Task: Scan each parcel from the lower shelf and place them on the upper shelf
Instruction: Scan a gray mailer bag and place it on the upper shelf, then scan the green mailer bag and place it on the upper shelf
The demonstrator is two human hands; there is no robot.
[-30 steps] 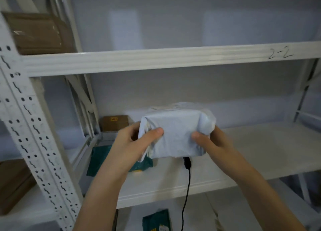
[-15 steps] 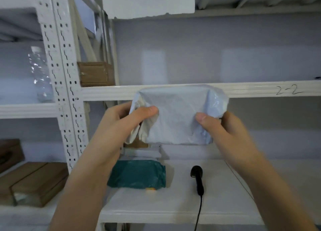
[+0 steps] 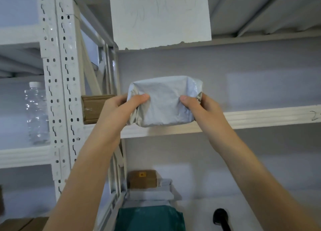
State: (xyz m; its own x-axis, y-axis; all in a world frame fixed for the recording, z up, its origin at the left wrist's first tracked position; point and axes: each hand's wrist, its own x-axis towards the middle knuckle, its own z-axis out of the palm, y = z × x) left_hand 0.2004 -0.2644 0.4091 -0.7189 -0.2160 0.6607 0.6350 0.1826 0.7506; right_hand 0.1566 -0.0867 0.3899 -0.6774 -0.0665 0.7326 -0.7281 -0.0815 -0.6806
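**White parcel held at upper shelf level, both hands engaged**

The white parcel [image 3: 163, 101], a crinkled plastic mailer bag, is held up in front of the upper shelf [image 3: 260, 117], its lower edge overlapping that shelf's front beam. Whether it touches the shelf cannot be told.

The left hand [image 3: 119, 109] grips the parcel's left end, thumb pressed across the front face and fingers curled behind. The right hand [image 3: 201, 107] grips the right end the same way, thumb on the front, remaining fingers hidden behind the bag. Both forearms reach upward from the near edge.

On the upper shelf, at far left beside the perforated upright post [image 3: 66, 91], stands a brown cardboard box [image 3: 93, 108]. A clear plastic bottle [image 3: 37, 112] stands in the neighbouring bay to the left of the post.

On the lower shelf [image 3: 196, 211], a green parcel [image 3: 149, 218] lies nearest, a grey parcel [image 3: 149, 194] lies behind it, and a small brown box [image 3: 141, 178] sits at the far back. A black scanner [image 3: 221, 217] rests on the lower shelf to the right of the green parcel, well apart from both hands.

A white board [image 3: 159, 17] hangs from the level above.
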